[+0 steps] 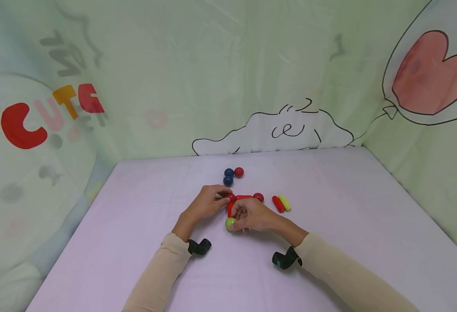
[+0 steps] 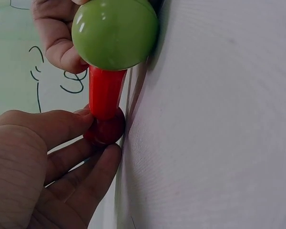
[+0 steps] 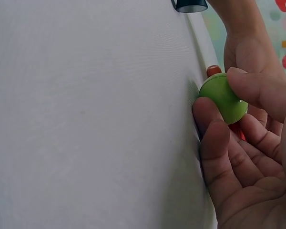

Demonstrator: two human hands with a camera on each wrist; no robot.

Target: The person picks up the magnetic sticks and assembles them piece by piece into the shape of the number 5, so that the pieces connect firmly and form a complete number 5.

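Observation:
My left hand (image 1: 209, 202) grips a dark red ball (image 2: 105, 130) between thumb and fingers. From that ball a red rod (image 2: 105, 93) runs to a green ball (image 2: 115, 33), which my right hand (image 1: 253, 214) pinches with thumb and fingers. In the right wrist view the green ball (image 3: 224, 98) sits against the right fingertips, and the rod behind it is mostly hidden. A second red rod (image 1: 244, 197) extends rightward from the held red ball (image 1: 231, 197) to another red ball (image 1: 258, 197).
Beyond the hands lie two blue balls (image 1: 228, 180) and a red ball (image 1: 239, 172), close together. Right of the joined pieces, a loose red rod (image 1: 278, 204) rests beside a yellow-green rod (image 1: 284, 203). Printed curtains (image 1: 173, 78) border the pale table (image 1: 329, 216).

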